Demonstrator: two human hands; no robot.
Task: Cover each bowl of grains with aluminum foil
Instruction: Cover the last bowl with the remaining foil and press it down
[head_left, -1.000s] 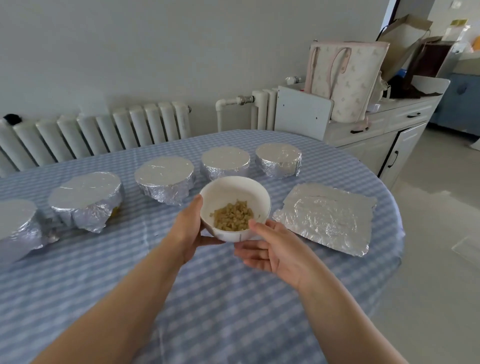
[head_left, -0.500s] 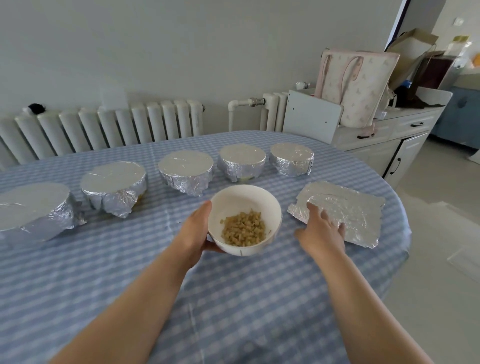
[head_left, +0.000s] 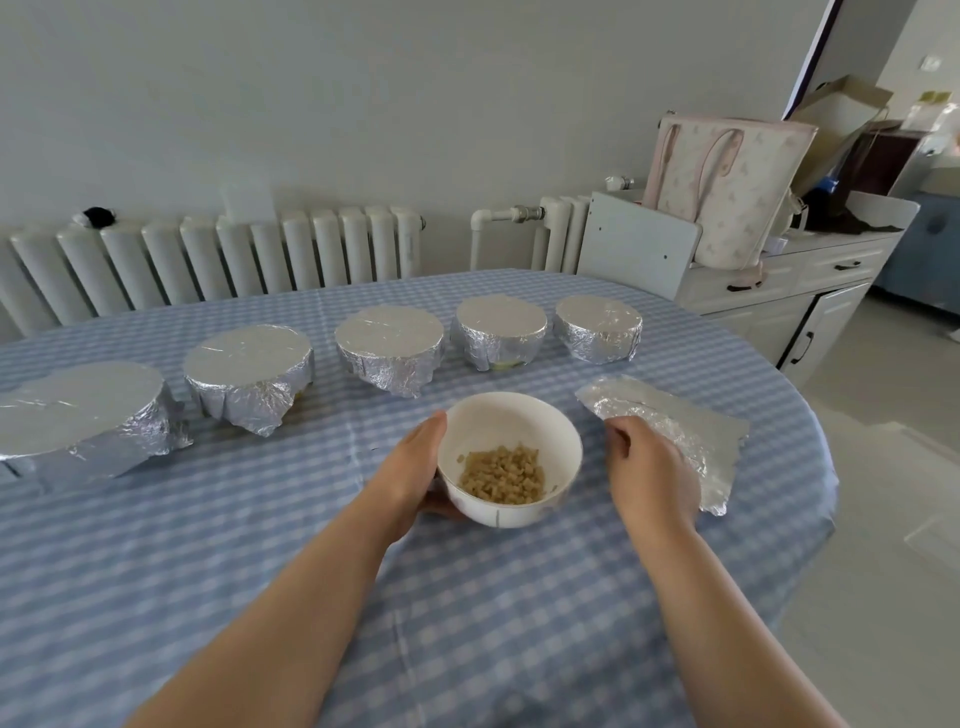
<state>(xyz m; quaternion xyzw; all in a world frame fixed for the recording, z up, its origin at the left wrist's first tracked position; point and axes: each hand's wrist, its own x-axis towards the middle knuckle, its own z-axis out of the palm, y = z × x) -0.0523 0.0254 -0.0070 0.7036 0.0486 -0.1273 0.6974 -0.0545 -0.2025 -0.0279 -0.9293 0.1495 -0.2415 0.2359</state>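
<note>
— Foil sheet (head_left: 675, 431) first, since it is what goes on next: where does it lie in the head view?

— Flat on the blue checked tabletop (head_left: 260, 571), just right of the open white bowl (head_left: 511, 457). It looks thin and crinkled, so I judge it very light, soft, and quick to tear or crease if dragged.

— And the hands?

— The right hand (head_left: 649, 467) rests on the sheet's near left part, knuckles up, fingers curled down onto it. Whether it already pinches the edge I cannot tell; the fingertips are hidden. The left hand (head_left: 415, 467) cups the bowl's left side, thumb along the wall near the rim, fingers tucked underneath.

— How would the bowl handle?

— Glazed and smooth, so likely slippery and breakable, and it holds only a small heap of pale grains (head_left: 504, 475), so not heavy. A steadying hold on the wall seems right while the foil goes over.

— Best place to take the foil?

— By an edge or corner, lifted clear and not slid, then pressed down round the rim.

— How far along is the job?

— Five foil-wrapped bowls (head_left: 389, 338) stand in a row behind; this bowl is the only one I see uncovered
</note>
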